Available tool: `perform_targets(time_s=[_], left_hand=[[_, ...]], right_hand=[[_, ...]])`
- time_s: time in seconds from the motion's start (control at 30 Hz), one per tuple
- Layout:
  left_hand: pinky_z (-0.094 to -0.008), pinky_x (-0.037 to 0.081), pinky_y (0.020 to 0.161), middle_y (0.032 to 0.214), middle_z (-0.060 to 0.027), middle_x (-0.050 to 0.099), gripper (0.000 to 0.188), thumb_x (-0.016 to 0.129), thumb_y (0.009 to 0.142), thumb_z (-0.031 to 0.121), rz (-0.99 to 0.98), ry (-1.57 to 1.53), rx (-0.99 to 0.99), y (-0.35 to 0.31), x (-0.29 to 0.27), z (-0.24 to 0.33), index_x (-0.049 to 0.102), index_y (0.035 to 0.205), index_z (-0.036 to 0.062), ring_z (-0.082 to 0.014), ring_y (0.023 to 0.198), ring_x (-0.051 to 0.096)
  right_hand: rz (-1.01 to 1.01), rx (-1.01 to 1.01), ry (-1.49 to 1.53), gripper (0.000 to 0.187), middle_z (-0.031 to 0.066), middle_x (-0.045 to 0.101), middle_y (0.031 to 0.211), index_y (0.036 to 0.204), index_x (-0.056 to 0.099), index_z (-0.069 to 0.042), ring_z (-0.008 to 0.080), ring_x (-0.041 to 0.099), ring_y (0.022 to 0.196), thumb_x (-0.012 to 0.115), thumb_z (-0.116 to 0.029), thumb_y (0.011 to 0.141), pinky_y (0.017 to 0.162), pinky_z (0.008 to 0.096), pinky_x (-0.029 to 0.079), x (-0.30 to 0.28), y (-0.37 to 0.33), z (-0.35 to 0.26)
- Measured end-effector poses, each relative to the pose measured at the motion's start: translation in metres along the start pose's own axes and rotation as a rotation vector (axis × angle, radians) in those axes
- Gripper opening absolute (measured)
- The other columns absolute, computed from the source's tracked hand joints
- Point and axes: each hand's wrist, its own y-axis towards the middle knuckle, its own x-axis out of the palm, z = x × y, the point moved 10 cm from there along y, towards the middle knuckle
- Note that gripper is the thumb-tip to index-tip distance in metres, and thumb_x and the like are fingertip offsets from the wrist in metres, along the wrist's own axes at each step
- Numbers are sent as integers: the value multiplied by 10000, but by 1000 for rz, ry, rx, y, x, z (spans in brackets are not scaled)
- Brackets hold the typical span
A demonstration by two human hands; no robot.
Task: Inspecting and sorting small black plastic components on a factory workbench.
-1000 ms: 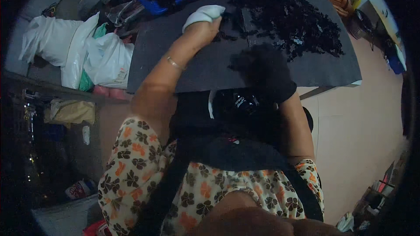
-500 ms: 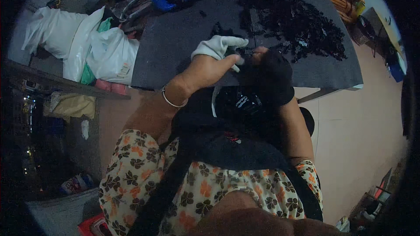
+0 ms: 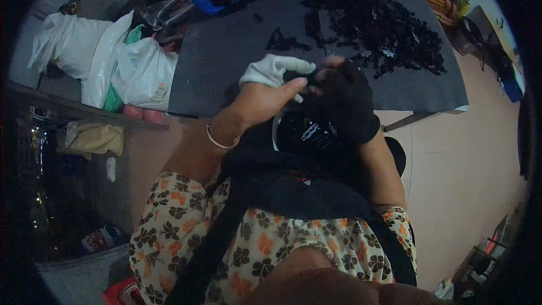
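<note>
My left hand (image 3: 270, 93), in a white glove that leaves the thumb bare, is closed in a pinch near the table's front edge. Between its thumb and fingers is a small dark piece (image 3: 307, 77), too dim to name. Close beside it on the right is my right hand (image 3: 350, 99), in a black fingerless glove. Its bare fingertips are bent toward the same piece and blurred by motion, so their grip is unclear. Beyond the hands lie a small group of black parts (image 3: 285, 40) and a wide heap of small black parts (image 3: 389, 36) on the grey table (image 3: 212, 56).
A blue crate (image 3: 206, 4) holding dark parts sits at the table's far edge. White plastic bags (image 3: 141, 70) rest on a shelf to the left. Shiny black material (image 3: 313, 133) lies in my lap below the table edge. Orange-brown sticks (image 3: 437, 3) stand at the far right.
My left hand has shifted slightly left and nearer to me. The right fingertips have moved a little left and up, over the dark piece.
</note>
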Motion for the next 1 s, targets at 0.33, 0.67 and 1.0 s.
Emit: perform_targets(time_s=[0.33, 0.67, 1.0], left_hand=[[-309, 486, 788, 1084, -168, 577, 414, 648, 756, 74, -491, 443, 95, -22, 12, 19, 527, 1144, -2, -215, 971, 581], [-393, 438, 849, 1192, -201, 493, 415, 563, 739, 112, -200, 1337, 396, 144, 28, -6, 559, 1147, 189, -366, 1011, 522], [-306, 484, 754, 928, -131, 640, 268, 536, 815, 70, 78, 803, 366, 113, -27, -1, 583, 1078, 52, -239, 837, 622]], right_hand=[[-466, 411, 594, 248, 184, 605, 887, 909, 627, -31, 345, 587, 812, 623, -212, 740, 718, 406, 462, 38, -34, 0], [-298, 369, -47, 188, 126, 623, 845, 925, 624, -71, 274, 622, 764, 629, -122, 744, 637, 351, 489, -16, -39, 67], [-104, 342, 54, 241, 117, 610, 854, 1046, 583, -59, 236, 608, 713, 571, -93, 808, 615, 314, 473, -14, -33, 72]])
